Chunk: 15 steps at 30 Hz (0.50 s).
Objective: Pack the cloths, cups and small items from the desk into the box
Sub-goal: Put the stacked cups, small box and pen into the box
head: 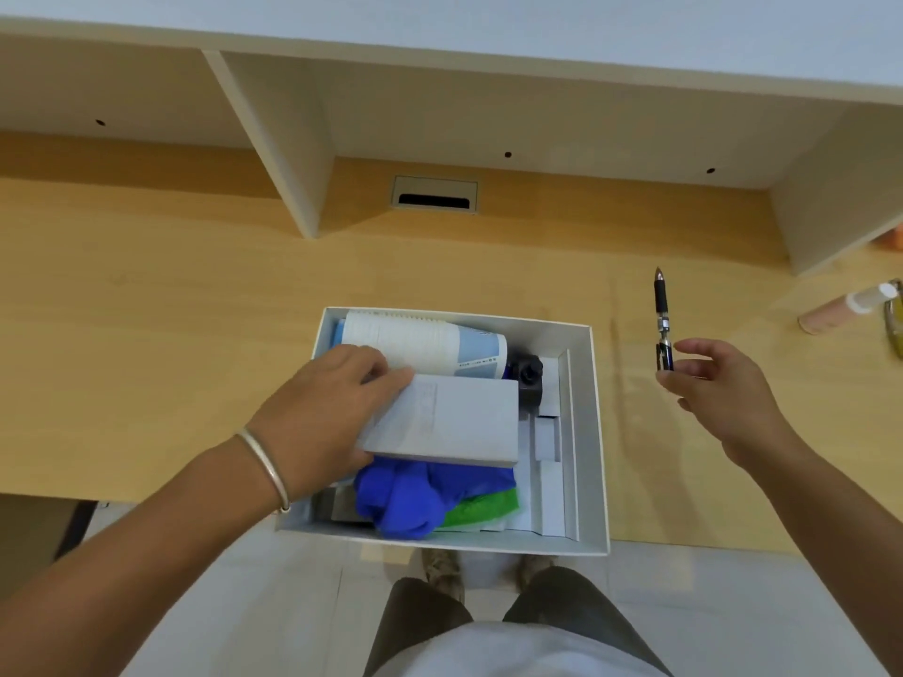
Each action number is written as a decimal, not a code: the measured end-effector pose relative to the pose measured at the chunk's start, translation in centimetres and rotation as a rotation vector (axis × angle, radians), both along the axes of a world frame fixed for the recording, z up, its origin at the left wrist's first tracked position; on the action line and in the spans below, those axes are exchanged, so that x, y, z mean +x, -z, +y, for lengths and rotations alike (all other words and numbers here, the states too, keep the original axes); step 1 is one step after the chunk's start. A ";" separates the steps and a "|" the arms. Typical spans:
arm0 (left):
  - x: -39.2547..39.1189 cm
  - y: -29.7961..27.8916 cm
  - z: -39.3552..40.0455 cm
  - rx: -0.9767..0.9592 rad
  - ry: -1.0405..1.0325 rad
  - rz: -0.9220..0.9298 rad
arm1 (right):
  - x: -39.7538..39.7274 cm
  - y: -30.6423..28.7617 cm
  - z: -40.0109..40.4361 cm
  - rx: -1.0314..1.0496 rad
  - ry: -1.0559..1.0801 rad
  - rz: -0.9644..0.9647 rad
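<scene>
A white open box (593,432) sits at the desk's front edge. Inside lie a stack of white-and-blue paper cups (425,342) on its side, a small black item (528,376), a blue cloth (410,495) and a green cloth (483,510). My left hand (322,412) grips the left end of a flat grey carton (449,422) that rests over the cloths in the box. A black pen (662,317) lies on the desk right of the box. My right hand (723,388) hovers spread just beside the pen's near end, holding nothing.
A wooden desk (171,334) with white shelf dividers (278,153) at the back and a cable slot (434,194). A pinkish tube (845,307) and a yellowish object (894,324) lie at the far right edge. My legs stand below the box.
</scene>
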<state>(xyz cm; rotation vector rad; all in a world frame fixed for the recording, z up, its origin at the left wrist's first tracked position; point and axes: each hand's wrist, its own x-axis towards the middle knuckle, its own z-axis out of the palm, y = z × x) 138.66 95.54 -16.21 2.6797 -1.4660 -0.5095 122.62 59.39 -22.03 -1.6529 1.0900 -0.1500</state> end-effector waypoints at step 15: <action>-2.1 -1.2 -2.0 0.195 -0.033 -0.148 | -2.6 -0.6 0.1 0.032 -0.061 0.034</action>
